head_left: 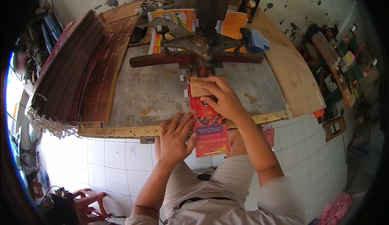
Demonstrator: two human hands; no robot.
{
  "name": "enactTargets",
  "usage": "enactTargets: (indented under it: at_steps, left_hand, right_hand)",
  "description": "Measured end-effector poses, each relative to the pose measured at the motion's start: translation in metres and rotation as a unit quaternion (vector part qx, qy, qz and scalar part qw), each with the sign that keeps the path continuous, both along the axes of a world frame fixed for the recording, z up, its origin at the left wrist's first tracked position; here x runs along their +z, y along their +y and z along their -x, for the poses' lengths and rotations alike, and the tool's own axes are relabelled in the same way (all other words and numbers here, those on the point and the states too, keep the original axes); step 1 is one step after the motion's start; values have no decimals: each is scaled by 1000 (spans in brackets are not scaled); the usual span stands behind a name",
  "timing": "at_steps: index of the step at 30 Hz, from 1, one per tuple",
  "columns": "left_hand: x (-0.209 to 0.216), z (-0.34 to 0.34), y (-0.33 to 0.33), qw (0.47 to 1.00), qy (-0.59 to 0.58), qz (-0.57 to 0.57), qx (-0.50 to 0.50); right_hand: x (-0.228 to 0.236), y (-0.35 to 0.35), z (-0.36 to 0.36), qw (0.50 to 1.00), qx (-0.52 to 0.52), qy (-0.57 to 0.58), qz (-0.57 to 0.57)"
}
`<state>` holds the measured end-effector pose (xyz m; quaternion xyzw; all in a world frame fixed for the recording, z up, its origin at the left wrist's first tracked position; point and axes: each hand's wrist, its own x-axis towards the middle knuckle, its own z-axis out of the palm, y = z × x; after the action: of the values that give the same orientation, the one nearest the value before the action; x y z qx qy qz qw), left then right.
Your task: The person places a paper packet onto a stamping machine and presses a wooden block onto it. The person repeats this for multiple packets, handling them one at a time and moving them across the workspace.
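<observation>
A long red printed packaging sheet (210, 132), possibly a stack, lies lengthwise toward me and hangs over the table's front edge. My left hand (176, 138) rests along its left side, fingers stretched and slightly spread. On the sheet's far end sits a small pale wooden block (199, 88). My right hand (225, 100) has bent fingers on this block, and its thumb lies lower, on the red sheet. Just beyond stands a dark metal press (202, 44) with a wide crossbar (239, 59); the sheet's far end is hidden under the block and press.
A tall stack of dark red boards (73, 71) leans at the left of the metal tabletop (142, 91). Colourful printed sheets (174, 20) lie behind the press. Plywood (283, 51) covers the right side. A red plastic stool (91, 204) stands on the tiled floor.
</observation>
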<state>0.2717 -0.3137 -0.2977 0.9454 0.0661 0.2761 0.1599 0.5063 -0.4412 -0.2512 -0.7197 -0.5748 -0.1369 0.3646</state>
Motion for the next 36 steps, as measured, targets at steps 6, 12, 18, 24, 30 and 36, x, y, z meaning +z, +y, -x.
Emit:
enactTargets:
  at_steps: [6,12,18,24,30,36]
  left_hand:
    - [2,-1,-1,1000,-10,5,0]
    - [0,-1,-1,1000,-14,8,-1]
    - [1,0,-2,1000,-11,14,-1]
    - [3,2,-1,1000,-6,12,-4]
    - [0,2,1,1000,-12,-4,-13]
    - [-28,9,5,999,-39,-15,-3]
  right_hand:
    - [-7,1,-5,1000,3,16,-9]
    - [-4,1,-6,1000,-4,27,3]
    - [-2,-1,-3,999,-3,48,7]
    - [-2,-1,-3,999,-11,47,-2]
    - [-6,-6,-1,998,-48,47,-10]
    - [-5,-38,19,998,1,59,-6]
